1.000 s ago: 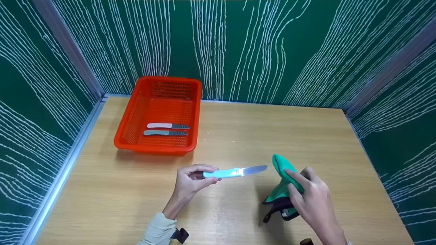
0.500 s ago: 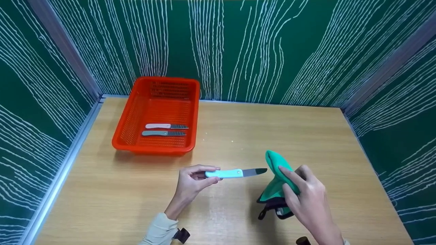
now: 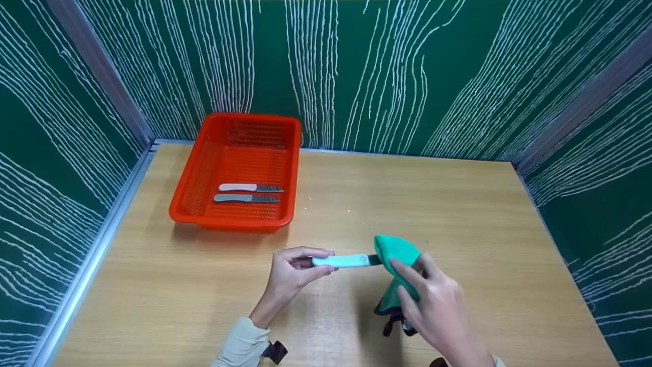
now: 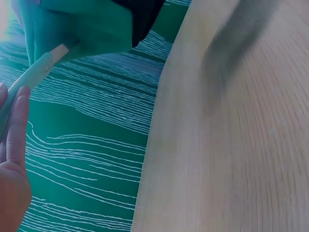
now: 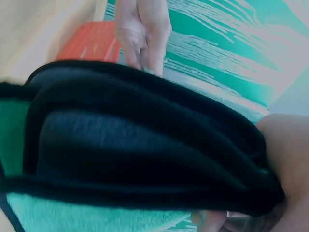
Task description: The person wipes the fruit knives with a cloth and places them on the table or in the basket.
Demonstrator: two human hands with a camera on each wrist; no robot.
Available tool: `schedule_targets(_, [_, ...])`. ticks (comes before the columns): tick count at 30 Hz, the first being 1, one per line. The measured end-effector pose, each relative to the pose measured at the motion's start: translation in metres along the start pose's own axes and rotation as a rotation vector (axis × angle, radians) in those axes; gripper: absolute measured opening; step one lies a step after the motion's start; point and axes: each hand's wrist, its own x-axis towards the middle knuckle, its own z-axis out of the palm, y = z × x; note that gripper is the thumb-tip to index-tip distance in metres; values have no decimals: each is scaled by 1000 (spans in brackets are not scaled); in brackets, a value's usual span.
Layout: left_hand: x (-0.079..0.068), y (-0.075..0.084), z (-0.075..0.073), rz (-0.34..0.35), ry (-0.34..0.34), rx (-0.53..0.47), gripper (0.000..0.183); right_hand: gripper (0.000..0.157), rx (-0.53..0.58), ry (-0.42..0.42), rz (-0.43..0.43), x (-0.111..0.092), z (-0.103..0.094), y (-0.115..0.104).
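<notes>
Between its thumb and fingers my left hand (image 3: 290,272) pinches a small knife by its light-blue handle (image 3: 340,261), held level above the table. The blade points right, and most of it is hidden by a green cloth (image 3: 400,250) with black edging and a loop. My right hand (image 3: 433,300) grips this folded cloth around the blade, index finger and thumb pressing on it. In the left wrist view the knife (image 4: 41,67) runs up into the cloth (image 4: 87,29). Dark-edged folds of the cloth (image 5: 145,140) fill the right wrist view.
A red plastic basket (image 3: 293,183) stands at the back left of the wooden table (image 3: 458,204). Inside it lie a knife with a pink handle (image 3: 238,187) and one with a grey-green handle (image 3: 233,198). Green walls with white wavy lines enclose the table on three sides.
My right hand has moved left with the cloth, which now covers most of the blade that was bare before. My left hand keeps hold of the knife, shifted slightly right.
</notes>
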Motion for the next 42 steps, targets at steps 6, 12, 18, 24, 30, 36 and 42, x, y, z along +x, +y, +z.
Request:
schedule_targets(6, [1,-21,-5,19,-2,-39,29,37,-57,-99,-30,0,11,-5])
schedule_targets(12, [0,-25,-6,61,-15,-55,29,35,-107,-128,-39,-1,18,-5])
schedule_targets(18, [0,-27,-7,101,-18,-97,29,34,-124,-133,-35,-1,20,-1])
schedule_targets(24, [1,-28,-8,112,-12,-118,28,34,-129,-144,-5,-3,18,8])
schedule_targets(30, [0,-28,-11,123,-13,-112,28,33,-131,-159,46,-4,15,14])
schedule_targets(36, [-1,-29,-14,109,3,-95,30,33,-126,-150,94,-6,10,23])
schedule_targets(42, [-1,-29,-17,76,29,-92,30,31,-117,-134,147,-8,6,32])
